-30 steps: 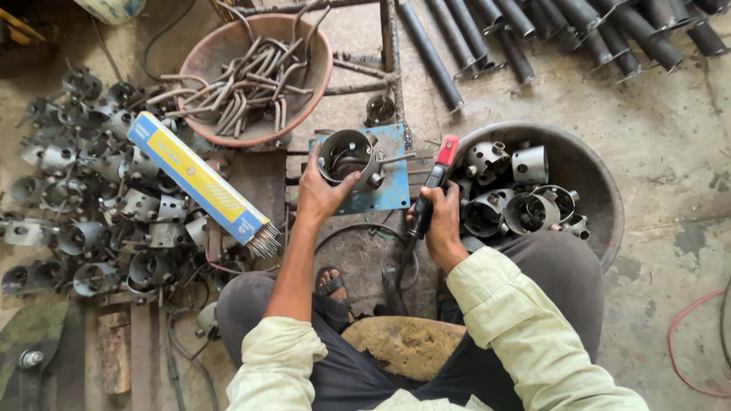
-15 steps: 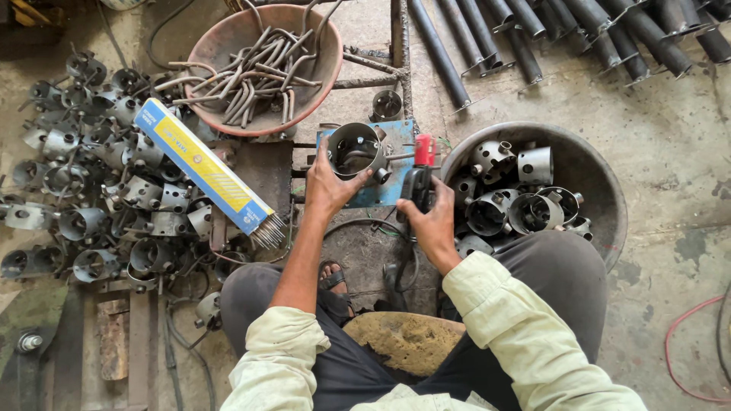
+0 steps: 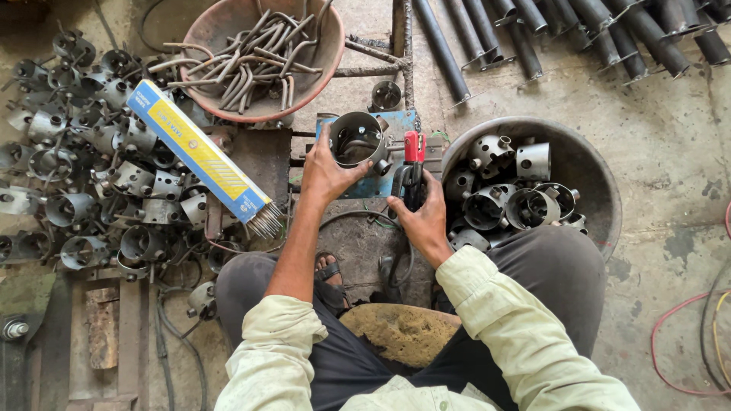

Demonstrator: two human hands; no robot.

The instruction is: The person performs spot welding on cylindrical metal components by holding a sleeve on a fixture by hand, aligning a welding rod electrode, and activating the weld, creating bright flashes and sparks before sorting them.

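Between your knees, on the blue plate (image 3: pixel 400 122), your left hand (image 3: pixel 327 173) grips a short steel ring (image 3: pixel 356 140), fingers curled round its wall, holding it open end up. Just beside it your right hand (image 3: pixel 423 221) is clenched on a black electrode holder (image 3: pixel 412 173) with a red tip. At your right stands a dark basin (image 3: pixel 590 164) of similar rings; at your left lie a blue and yellow box of welding rods (image 3: pixel 199 156) and more rings.
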